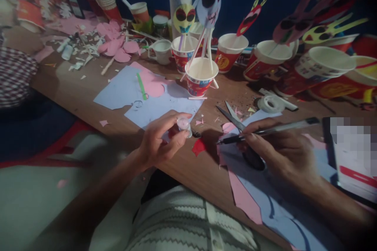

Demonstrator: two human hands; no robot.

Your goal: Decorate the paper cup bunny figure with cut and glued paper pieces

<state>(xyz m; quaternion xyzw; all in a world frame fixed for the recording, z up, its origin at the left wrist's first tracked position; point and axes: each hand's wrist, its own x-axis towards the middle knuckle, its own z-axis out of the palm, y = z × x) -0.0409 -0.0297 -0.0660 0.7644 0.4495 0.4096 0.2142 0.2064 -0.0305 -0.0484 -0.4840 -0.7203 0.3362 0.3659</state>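
Though I follow this from a distance, the nearest paper on the worktop (212,176) reads clearly: a long blue sheet (256,188) over pink paper (246,202), with dark curved marks on it, so I judge that part begun but unfinished.

Neither of my hands is free. The left hand (165,137) pinches a small clear piece (183,123) between thumb and forefinger, barely parted around it; I can't tell whether it is a cap or a tiny bottle. The right hand (282,157) is closed round a pen (282,127), its tip over the blue sheet's edge, though contact is unclear. Scissors (232,115) lie blades apart, partly beneath that hand; whether the fingers touch them, I cannot make out.

Between the hands sits a red scrap (199,147). Beyond the scissors is a tape roll (269,103); farther left, a pale blue piece (113,88) looks like leftover material.

Past these stands a paper cup (202,80), a blue paper face (219,6) on straws rising above it. Behind, a yellow face (184,17) and a red face (249,20) stand in cups; those I judge done.
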